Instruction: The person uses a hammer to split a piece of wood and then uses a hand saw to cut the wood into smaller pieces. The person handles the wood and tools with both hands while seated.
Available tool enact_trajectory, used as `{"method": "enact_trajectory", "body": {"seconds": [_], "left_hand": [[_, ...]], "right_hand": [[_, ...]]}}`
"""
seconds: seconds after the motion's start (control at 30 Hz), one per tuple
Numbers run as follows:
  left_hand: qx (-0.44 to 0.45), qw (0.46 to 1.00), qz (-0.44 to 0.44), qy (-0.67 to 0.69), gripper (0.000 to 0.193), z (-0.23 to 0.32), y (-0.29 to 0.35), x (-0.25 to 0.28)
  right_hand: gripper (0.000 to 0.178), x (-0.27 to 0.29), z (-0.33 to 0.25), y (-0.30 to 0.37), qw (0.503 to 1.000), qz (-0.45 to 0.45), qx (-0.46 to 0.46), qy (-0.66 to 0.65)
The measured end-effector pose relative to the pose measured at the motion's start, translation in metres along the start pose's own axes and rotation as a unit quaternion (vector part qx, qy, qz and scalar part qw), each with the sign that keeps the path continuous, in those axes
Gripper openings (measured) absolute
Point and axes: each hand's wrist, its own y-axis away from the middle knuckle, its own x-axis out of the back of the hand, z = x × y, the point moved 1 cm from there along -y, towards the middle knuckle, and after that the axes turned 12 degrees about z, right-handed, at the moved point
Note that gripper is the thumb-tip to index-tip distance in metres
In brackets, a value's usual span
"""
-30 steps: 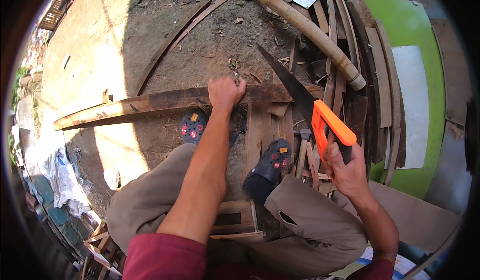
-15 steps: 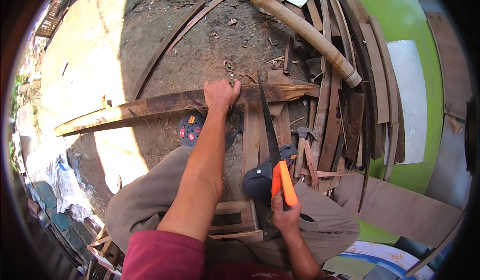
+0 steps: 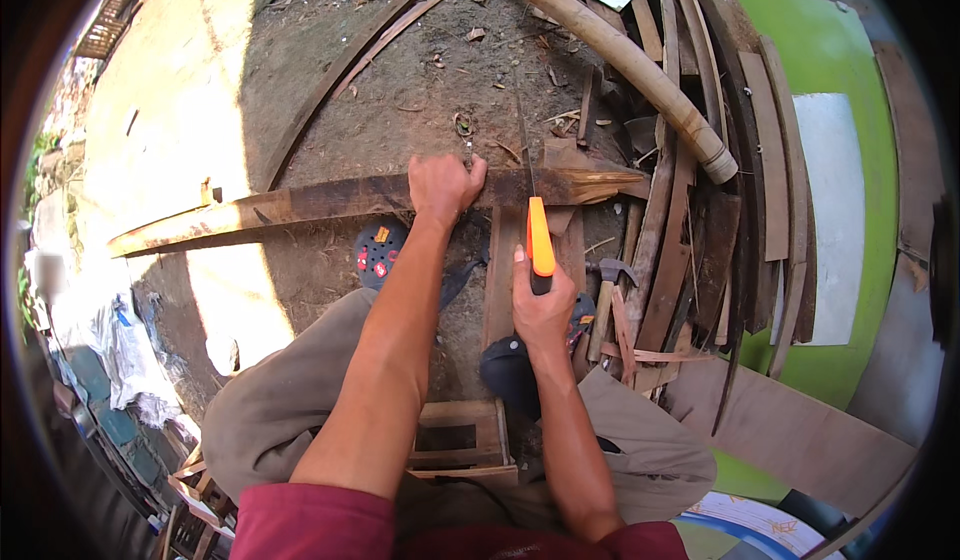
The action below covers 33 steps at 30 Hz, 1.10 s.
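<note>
A long, weathered wooden plank (image 3: 340, 201) lies crosswise before me, its right end split and splintered. My left hand (image 3: 444, 186) is closed over the plank's far edge, right of its middle. In my right hand (image 3: 543, 300) is the handle of a hand saw (image 3: 541, 235), orange with a dark lower part. The thin blade points away from me and crosses the plank between my left hand and the splintered end. How deep the teeth sit in the wood cannot be seen. Beneath the plank, a short board (image 3: 502, 285) runs toward me.
A claw hammer (image 3: 606, 305) lies right of my right hand. Farther right are piled wood strips (image 3: 665, 290), a bamboo pole (image 3: 630, 65) and a green panel (image 3: 830, 45). My dark clogs (image 3: 379, 253) stand near the plank. Two thin strips (image 3: 345, 75) lie on the dirt beyond.
My right hand has pushed the saw forward, away from me, bringing the orange handle up close to the plank. The left hand keeps its hold on the plank.
</note>
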Motion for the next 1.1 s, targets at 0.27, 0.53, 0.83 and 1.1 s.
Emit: {"method": "enact_trajectory", "body": {"seconds": [0.27, 0.53, 0.83, 1.1], "left_hand": [[-0.022, 0.999, 0.027, 0.007, 0.056, -0.006, 0.010, -0.001], [-0.011, 1.000, 0.009, -0.004, 0.055, -0.001, 0.003, -0.001], [-0.002, 1.000, -0.002, 0.017, 0.058, -0.004, 0.004, 0.000], [0.007, 1.000, -0.004, 0.001, 0.059, -0.007, 0.000, 0.009]], "right_hand": [[0.015, 0.126, -0.005, 0.117, 0.994, -0.075, -0.051, 0.066], [0.022, 0.001, 0.021, 0.008, 0.998, -0.023, -0.057, -0.018], [0.017, 0.088, 0.037, 0.089, 0.996, -0.056, -0.062, 0.000], [0.021, 0.024, 0.047, 0.044, 0.998, -0.043, -0.040, -0.013]]}}
